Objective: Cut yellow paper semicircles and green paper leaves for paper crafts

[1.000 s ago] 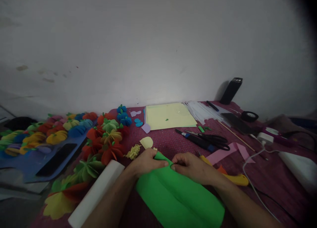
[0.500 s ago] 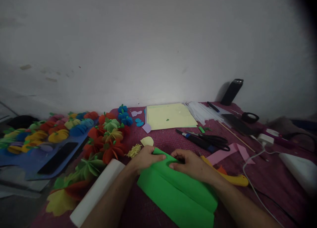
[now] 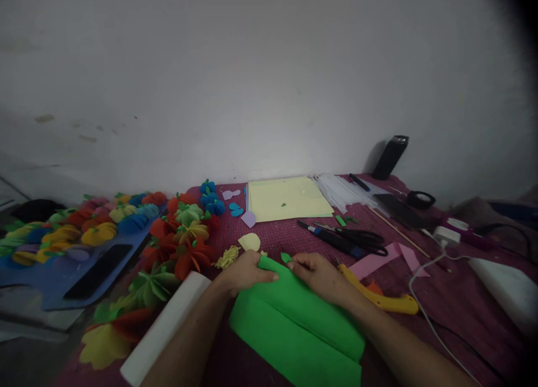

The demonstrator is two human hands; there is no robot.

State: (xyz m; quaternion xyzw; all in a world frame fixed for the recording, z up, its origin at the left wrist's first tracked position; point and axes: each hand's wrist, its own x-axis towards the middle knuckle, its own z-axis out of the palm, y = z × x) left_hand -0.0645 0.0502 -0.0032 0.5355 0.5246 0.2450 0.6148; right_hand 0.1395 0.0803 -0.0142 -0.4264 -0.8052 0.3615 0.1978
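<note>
A bright green folded sheet (image 3: 290, 333), paper or thin foam, lies in front of me with a long crease across it. My left hand (image 3: 247, 272) pinches its far left corner, thumb on top. My right hand (image 3: 316, 275) is closed over the sheet's far edge, and a small green leaf-shaped piece (image 3: 286, 257) sticks out at its fingertips. Just beyond the left hand lie a pale yellow cut petal (image 3: 250, 242) and a heap of yellow shreds (image 3: 227, 257). A yellow-handled tool (image 3: 393, 303) rests right of the right hand.
Coloured pumpkin shapes (image 3: 193, 258) crowd the left, beside a white roll (image 3: 168, 325). Pale yellow sheets (image 3: 290, 196) lie by the wall. Black scissors (image 3: 361, 238), a pink strip (image 3: 382, 259), a white cable (image 3: 414, 294) and a black bottle (image 3: 390, 158) are on the right.
The small green leaf-shaped piece now shows at my right fingertips, where it was not visible before. My left hand keeps its pinch on the sheet's corner.
</note>
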